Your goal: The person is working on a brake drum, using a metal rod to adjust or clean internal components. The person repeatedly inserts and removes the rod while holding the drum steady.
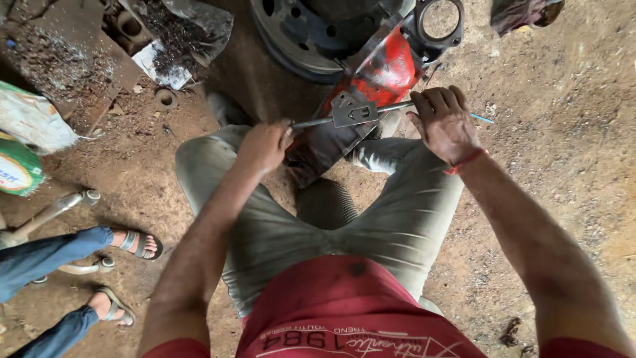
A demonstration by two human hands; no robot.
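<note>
**Rod held at both ends, flat plate midway along it**

Gripped from both sides at the centre of the frame: a rod (391, 107), thin, grey and round, laid almost level across the knees. Closed in a tight fist around its near end, left of centre: the left hand (265, 142), fingers fully wrapped, no gap showing. Curled over the far end, right of centre: the right hand (444, 122), fingers bent down around the rod, a red thread (466, 160) at the wrist. Poked out past that hand: a short blue tip (483, 119).

Judged about midway: sat near the middle of the rod's length, a small flat steel plate (354, 113) with cut-out slots, dull grey and square-edged, with bare rod showing on either side. Could not tell from this view whether threaded, clamped or merely resting.

Lay beneath, propped against the legs: a red painted metal part (387, 73), scuffed and oil-darkened at its lower end. Stood behind it, top centre: a dark steel wheel rim (298, 40) with round holes, plus a black ring-shaped casting (457, 30).

Spread across the upper left: a rusty sheet strewn with metal shavings (59, 59). Underfoot everywhere, packed brown dirt floor (563, 132), gritty and uneven. Seen at lower left: another person's sandalled feet (136, 244) and blue trouser legs.
</note>
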